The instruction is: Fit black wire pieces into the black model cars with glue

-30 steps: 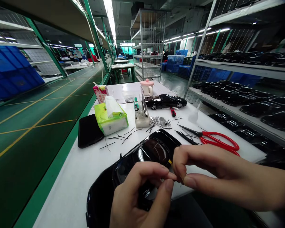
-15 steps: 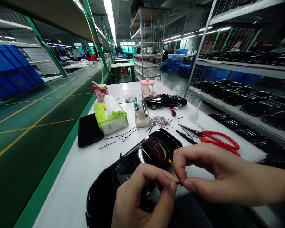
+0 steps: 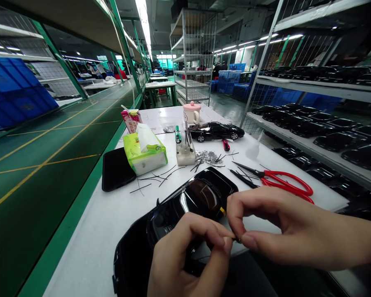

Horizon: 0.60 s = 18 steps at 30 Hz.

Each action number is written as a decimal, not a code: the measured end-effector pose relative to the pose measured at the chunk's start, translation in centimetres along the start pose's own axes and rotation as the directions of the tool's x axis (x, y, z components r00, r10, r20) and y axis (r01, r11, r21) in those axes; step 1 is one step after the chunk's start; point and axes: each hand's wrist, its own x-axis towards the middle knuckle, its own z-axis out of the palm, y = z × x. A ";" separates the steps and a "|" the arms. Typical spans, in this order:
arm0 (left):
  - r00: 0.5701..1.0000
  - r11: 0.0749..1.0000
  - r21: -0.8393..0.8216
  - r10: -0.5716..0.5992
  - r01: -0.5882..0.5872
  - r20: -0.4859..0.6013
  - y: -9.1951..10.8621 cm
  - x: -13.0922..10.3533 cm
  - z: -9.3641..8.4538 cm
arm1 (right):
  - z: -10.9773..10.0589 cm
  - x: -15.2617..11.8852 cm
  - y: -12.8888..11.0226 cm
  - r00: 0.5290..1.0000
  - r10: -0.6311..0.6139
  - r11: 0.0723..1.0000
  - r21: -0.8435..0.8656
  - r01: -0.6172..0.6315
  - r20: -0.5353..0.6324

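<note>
Thumb and forefinger of my left hand (image 3: 191, 255) are pinched together in front of a glossy black model car body (image 3: 170, 214). My right hand (image 3: 275, 227) is pinched too, its fingertips meeting those of the left. Between them shows a tiny dark piece, too small to name. The car body lies on the white table (image 3: 83, 243), with a bit of yellow tape (image 3: 223, 211) at its side. Beyond my right hand are scissors with red handles (image 3: 289, 181) and thin black strips (image 3: 243, 178).
A tissue pack (image 3: 146, 154), a black tablet-like slab (image 3: 116, 169), a small holder with tools (image 3: 185, 156), a pink-lidded mug (image 3: 191, 113) and a complete model car (image 3: 218, 131) stand farther back. Shelves of black car bodies (image 3: 334, 136) line the right; a green conveyor (image 3: 49, 165) runs left.
Both hands keep their pinch and have barely shifted, a touch to the right in the picture. The whole view has moved slightly; the objects on the table stay put.
</note>
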 end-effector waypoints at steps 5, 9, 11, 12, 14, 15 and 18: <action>1.000 1.000 -0.021 0.000 0.001 0.011 -0.1 -0.1 0.0 | 0.0 -0.1 -0.1 1.000 0.006 1.000 -0.004 -0.006 -0.006; 0.999 0.998 -0.049 0.029 -0.028 0.013 -0.3 -0.1 0.1 | -0.1 0.0 -0.2 1.000 0.011 1.000 -0.010 -0.011 0.001; 0.999 0.998 -0.055 0.038 -0.037 0.017 -0.3 -0.1 0.1 | -0.1 0.1 -0.2 1.000 0.014 1.000 -0.010 -0.014 -0.001; 0.999 0.998 -0.057 0.041 -0.040 0.019 -0.3 -0.1 0.1 | -0.1 0.2 -0.2 1.000 0.015 1.000 -0.008 -0.015 -0.002; 0.999 0.997 -0.060 0.047 -0.045 0.027 -0.3 -0.1 0.1 | -0.1 0.3 -0.2 1.000 0.019 1.000 -0.004 -0.019 -0.001; 0.998 0.997 -0.063 0.049 -0.047 0.032 -0.3 -0.1 0.1 | -0.1 0.3 -0.2 1.000 0.019 1.000 -0.003 -0.019 0.002; 0.998 0.997 -0.065 0.050 -0.047 0.044 -0.4 -0.1 0.0 | -0.1 0.3 -0.3 1.000 0.016 1.000 -0.010 -0.016 0.001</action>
